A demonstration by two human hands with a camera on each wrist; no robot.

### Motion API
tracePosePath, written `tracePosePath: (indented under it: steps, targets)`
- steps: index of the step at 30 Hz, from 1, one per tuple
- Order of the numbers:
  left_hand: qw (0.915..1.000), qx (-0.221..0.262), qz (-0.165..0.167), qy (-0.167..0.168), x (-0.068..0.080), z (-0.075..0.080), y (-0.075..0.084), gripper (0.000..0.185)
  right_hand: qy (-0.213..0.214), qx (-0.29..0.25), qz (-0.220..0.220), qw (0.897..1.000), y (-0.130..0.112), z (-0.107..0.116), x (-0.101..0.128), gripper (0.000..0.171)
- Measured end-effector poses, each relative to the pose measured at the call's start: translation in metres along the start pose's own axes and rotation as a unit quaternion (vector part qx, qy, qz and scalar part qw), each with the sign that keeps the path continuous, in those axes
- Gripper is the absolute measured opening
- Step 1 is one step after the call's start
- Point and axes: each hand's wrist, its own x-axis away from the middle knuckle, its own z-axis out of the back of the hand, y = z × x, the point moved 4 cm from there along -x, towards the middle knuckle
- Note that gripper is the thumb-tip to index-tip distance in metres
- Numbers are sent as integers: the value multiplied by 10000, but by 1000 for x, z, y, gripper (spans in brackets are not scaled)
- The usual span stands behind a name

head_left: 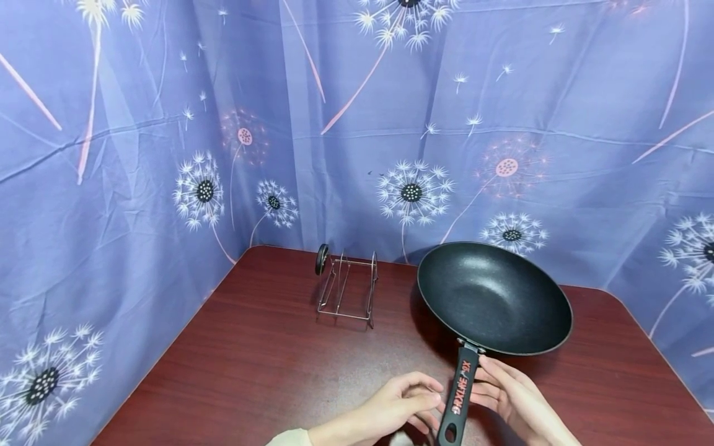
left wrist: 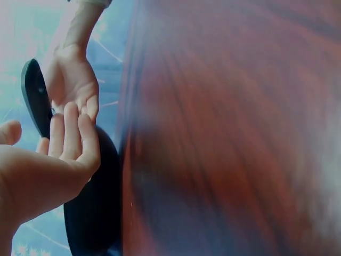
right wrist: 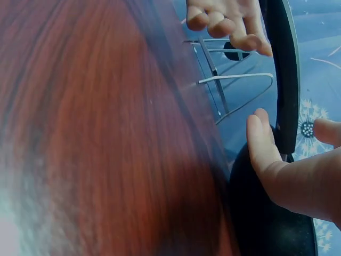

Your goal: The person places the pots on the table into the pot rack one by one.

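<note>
A black wok rests on the table toward the right, its long black handle with red and white lettering pointing at me. On the handle's left side is my left hand, fingers loosely bent and the palm turned toward the handle. My right hand is on the other side, its thumb tip close to the handle just below the wok's bracket. In the right wrist view the right hand's fingers extend beside the handle without wrapping round it. Neither hand grips it.
A small wire rack with a black round part stands left of the wok near the back edge. The dark red wooden table is bordered by blue dandelion-print curtains behind and at both sides.
</note>
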Motion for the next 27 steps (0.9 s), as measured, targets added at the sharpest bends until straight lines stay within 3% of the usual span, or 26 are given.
tracePosePath:
  steps: [5, 11, 18, 27]
  targets:
    - [9991, 364, 165, 132, -3, -7, -4, 32, 138, -48, 130, 9998, 1, -3, -3, 24]
    - [9983, 159, 559, 110, -3, -16, -10, 29, 564, 109, 54, 9983, 0, -4, -6, 20]
    - [9952, 540, 746, -335, -4, -27, -12, 26, 658, 172, 33, 9977, 0, -12, -10, 28]
    - [9916, 490, 1036, -600, -8, -34, -10, 36, 931, 382, 0, 9949, 1, -19, -15, 37]
